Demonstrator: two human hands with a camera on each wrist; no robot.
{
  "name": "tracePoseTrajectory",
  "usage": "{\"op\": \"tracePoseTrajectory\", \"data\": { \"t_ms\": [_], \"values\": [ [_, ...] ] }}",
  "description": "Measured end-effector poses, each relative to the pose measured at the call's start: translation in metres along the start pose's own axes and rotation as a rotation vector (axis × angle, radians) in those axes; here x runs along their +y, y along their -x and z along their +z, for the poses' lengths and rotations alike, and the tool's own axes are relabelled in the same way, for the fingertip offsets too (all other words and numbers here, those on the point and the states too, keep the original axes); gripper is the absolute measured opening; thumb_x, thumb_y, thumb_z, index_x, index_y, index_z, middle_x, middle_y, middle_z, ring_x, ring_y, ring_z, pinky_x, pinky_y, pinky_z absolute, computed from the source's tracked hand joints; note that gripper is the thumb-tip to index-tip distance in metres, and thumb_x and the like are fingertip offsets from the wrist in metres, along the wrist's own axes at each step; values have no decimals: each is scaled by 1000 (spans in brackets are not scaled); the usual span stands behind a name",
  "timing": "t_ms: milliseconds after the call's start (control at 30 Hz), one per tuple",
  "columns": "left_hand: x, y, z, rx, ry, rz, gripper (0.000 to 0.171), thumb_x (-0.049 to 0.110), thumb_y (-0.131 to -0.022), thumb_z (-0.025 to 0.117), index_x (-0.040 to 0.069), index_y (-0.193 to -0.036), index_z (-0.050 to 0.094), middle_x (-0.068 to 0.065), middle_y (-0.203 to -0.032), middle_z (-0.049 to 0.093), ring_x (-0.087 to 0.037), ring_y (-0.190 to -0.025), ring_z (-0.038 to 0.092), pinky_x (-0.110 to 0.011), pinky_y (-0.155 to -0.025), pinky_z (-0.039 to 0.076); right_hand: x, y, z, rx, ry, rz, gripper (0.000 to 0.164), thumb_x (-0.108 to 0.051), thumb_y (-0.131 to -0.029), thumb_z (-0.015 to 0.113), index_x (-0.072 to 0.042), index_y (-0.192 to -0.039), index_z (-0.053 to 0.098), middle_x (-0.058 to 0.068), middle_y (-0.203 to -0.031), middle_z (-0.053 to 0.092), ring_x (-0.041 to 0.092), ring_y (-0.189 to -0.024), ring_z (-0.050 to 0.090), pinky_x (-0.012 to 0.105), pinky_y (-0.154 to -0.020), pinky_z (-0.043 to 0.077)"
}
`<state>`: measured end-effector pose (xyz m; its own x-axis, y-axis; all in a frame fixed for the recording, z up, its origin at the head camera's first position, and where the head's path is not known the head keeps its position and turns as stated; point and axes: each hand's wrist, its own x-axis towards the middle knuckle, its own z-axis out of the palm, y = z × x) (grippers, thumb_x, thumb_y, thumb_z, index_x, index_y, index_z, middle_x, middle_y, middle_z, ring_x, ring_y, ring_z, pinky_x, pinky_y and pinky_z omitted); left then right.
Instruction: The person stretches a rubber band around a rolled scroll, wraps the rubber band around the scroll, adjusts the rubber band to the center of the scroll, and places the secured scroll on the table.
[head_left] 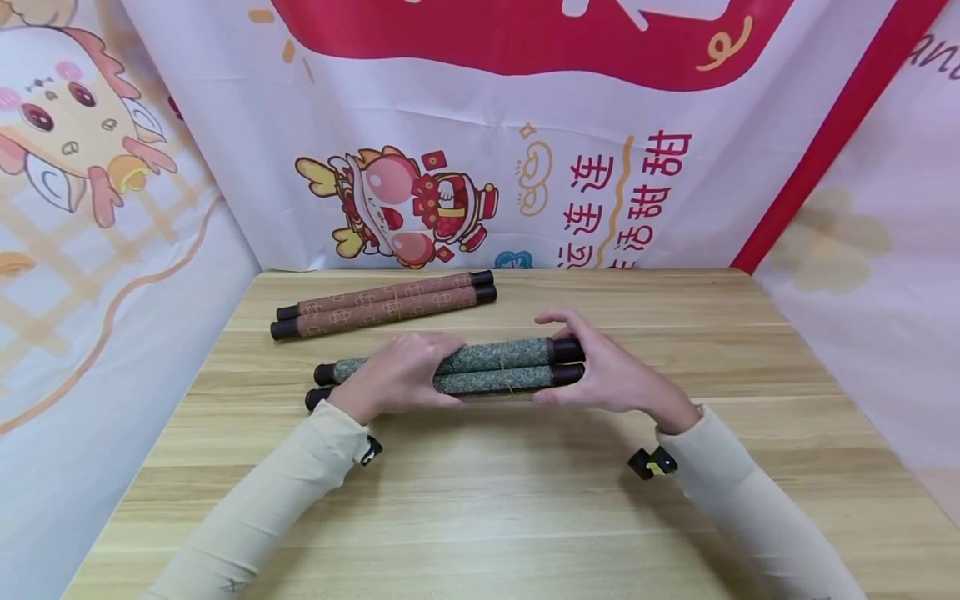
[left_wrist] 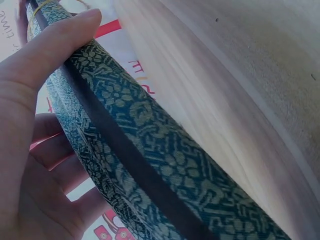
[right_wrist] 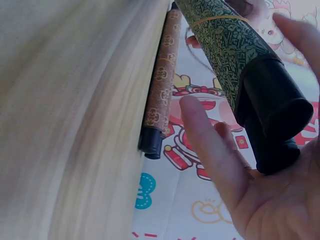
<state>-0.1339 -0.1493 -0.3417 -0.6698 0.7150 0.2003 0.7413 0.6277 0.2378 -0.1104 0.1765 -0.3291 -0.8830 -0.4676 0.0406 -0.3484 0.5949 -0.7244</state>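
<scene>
head view: the left hand [head_left: 401, 371] grips the green floral twin-roll scroll [head_left: 487, 358], thumb on the near side, holding it over the wooden table [head_left: 480, 500]. the right hand [head_left: 611, 367] cups around its black knobs [head_left: 564, 353] at the right end, thumb and fingers spread apart. the brown floral twin-roll scroll [head_left: 386, 312] lies farther back on the table.

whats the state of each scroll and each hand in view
green scroll, rolled up with a thin yellowish band around it
brown scroll, rolled up, lying on the table
left hand, gripping the green scroll
right hand, spread at one end of it
</scene>
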Motion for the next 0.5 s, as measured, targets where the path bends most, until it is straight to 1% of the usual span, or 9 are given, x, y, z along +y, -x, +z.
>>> {"op": "tracePoseTrajectory", "data": {
  "t_ms": [100,167,233,300,333,400,433,500],
  "values": [
    [0,-1,2,-26,-1,-16,88,47,-74,95,2,-142,63,-16,-141,69,-33,-125,70,-48,-109,55,4,-2,3,11,9,3,84,-46,-78,93,-33,-147,47,8,-136,62,24,-116,66,48,-100,56],
    [-1,-2,4,-47,-1,-34,88,49,-74,94,2,-142,63,-16,-141,69,-34,-127,69,-48,-111,54,5,-3,5,41,20,3,76,-46,-80,91,-27,-143,53,8,-136,63,25,-119,66,50,-103,56],
    [-1,-4,5,-68,-3,-52,89,50,-75,93,2,-143,63,-16,-141,69,-34,-128,68,-49,-111,54,5,-3,7,98,36,1,69,-46,-83,90,-23,-139,58,7,-135,62,25,-121,64,51,-105,54],
    [-1,-5,7,-85,-9,-68,89,51,-75,93,2,-143,62,-16,-140,70,-34,-128,68,-49,-111,53,2,-4,9,179,75,-14,59,-44,-86,87,-20,-134,63,6,-132,63,25,-122,62,53,-106,52],
    [-1,-5,8,-90,-14,-74,89,52,-75,93,2,-143,63,-16,-139,70,-34,-126,69,-49,-111,54,0,-4,10,221,98,-28,54,-43,-87,87,-19,-131,66,6,-130,64,25,-121,61,53,-105,52],
    [-1,-6,9,-96,-28,-85,89,53,-75,92,2,-142,63,-15,-136,72,-34,-123,70,-50,-109,55,-6,-5,13,296,163,-83,42,-37,-90,85,-15,-123,71,6,-122,67,26,-117,61,52,-103,51],
    [-1,-6,11,-99,-36,-89,88,53,-75,92,2,-141,64,-14,-134,73,-33,-121,71,-49,-107,56,-9,-6,15,327,205,-113,37,-35,-91,84,-14,-118,74,6,-117,69,25,-113,61,51,-101,51],
    [-1,-8,13,-103,-49,-93,87,54,-74,92,3,-140,65,-13,-130,75,-31,-116,73,-49,-104,58,-13,-7,19,363,288,-172,27,-32,-91,84,-12,-107,77,5,-105,71,24,-101,62,46,-92,51]
  ]
}}
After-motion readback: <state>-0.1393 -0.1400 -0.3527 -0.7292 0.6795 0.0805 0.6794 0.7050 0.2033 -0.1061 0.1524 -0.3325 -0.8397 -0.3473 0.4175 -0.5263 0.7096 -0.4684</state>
